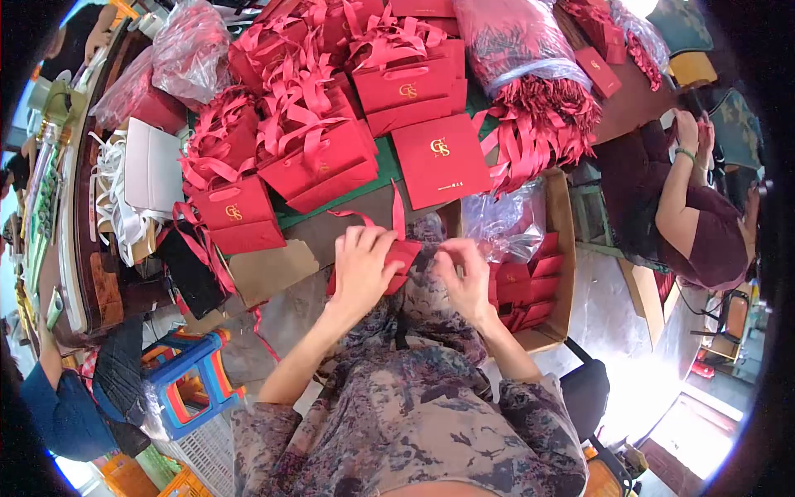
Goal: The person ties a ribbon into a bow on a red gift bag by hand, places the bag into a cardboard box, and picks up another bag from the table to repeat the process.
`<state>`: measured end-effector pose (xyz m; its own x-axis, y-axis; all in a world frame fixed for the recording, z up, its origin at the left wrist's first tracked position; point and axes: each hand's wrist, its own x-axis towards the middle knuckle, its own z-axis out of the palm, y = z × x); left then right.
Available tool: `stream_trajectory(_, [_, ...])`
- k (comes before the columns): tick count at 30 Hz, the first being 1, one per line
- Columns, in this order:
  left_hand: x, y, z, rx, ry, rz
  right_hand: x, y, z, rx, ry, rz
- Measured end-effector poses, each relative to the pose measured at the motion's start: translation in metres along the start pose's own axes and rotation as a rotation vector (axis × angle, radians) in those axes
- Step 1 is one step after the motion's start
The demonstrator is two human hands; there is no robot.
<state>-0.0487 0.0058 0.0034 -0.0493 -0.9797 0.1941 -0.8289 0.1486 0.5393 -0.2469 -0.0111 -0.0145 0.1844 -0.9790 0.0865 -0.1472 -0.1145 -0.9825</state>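
My left hand (362,265) grips a small red paper bag (402,255) over my lap, its fingers lying across the bag and covering much of it. A red ribbon (398,211) stands up from this bag. My right hand (465,277) is to the right of the bag, apart from it, with fingers curled and thumb close to them. Whatever is between those fingertips, if anything, is too small to make out. Just ahead, on the table, lies a flat red bag with a gold logo (441,160).
Several red ribbon-handled bags (319,166) crowd the table. A plastic-wrapped bundle of red ribbons (530,66) lies at the back. An open cardboard box (566,273) with red bags stands at my right. Blue stools (195,385) are at left. Another person (696,207) sits at right.
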Motion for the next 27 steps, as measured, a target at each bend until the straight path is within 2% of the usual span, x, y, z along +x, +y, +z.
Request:
stream_trajectory(1, [0.000,-0.002,0.004,0.100,0.001,0.097,0.001,0.000,0.001,-0.022,-0.032,0.158])
stream_trajectory(2, [-0.003,-0.010,0.014,0.165,-0.024,0.127,0.000,0.008,0.002,-0.134,-0.066,0.084])
stream_trajectory(6, [-0.007,-0.024,0.023,0.212,-0.035,0.127,-0.006,0.023,0.021,-0.208,-0.022,0.048])
stream_trajectory(9, [-0.004,-0.025,0.016,0.196,0.037,0.148,-0.006,0.023,0.028,-0.223,-0.028,0.033])
stream_trajectory(13, [0.005,-0.023,-0.005,0.017,0.070,-0.001,0.002,0.006,0.041,-0.114,-0.038,0.102])
stream_trajectory(15, [0.008,-0.028,-0.012,-0.173,-0.039,-0.170,0.008,0.001,0.047,-0.121,-0.041,0.058])
stream_trajectory(16, [0.010,-0.029,-0.016,-0.244,-0.074,-0.189,0.010,0.003,0.052,-0.052,-0.021,0.030])
stream_trajectory(20, [0.016,-0.028,-0.028,-0.182,-0.117,-0.181,0.016,0.008,0.062,-0.049,0.001,0.060])
stream_trajectory(22, [0.015,-0.035,-0.025,-0.348,-0.132,-0.209,0.018,0.004,0.062,-0.044,0.037,0.049])
stream_trajectory(27, [0.014,-0.034,-0.023,-0.421,-0.171,-0.279,0.021,-0.005,0.062,-0.096,0.047,0.051])
